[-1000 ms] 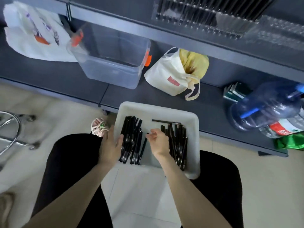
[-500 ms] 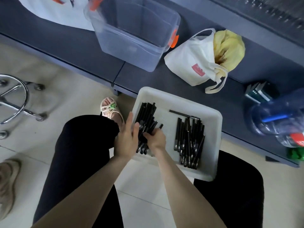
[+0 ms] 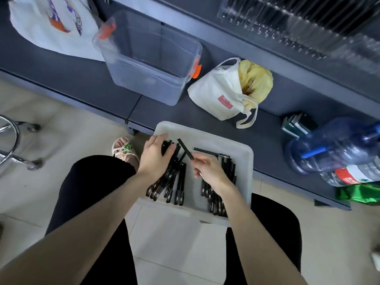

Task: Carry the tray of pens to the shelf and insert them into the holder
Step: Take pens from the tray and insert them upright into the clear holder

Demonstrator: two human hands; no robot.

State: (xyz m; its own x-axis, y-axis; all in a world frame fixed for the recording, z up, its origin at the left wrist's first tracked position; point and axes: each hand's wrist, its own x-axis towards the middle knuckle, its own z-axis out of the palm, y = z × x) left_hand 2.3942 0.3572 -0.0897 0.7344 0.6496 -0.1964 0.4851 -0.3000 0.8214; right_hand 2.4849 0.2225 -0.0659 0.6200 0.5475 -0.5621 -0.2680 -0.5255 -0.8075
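Tray (image 3: 211,138) sits on the person's knees (image 3: 92,182) by the low shelf (image 3: 72,79) — two piles of pens (image 3: 176,182) in it. Right hand (image 3: 207,171) grip pinched on one pen (image 3: 185,150), lifted clear; left hand (image 3: 156,157) lies loose over the left pile. Risk: neither hand steadies the tray — a knee shift tips it and pens spill onto the floor (image 3: 61,130).

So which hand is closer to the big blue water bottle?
Right. The right hand, pinching a pen over the tray, is nearer the water bottle; the left hand rests on pens at its left side.
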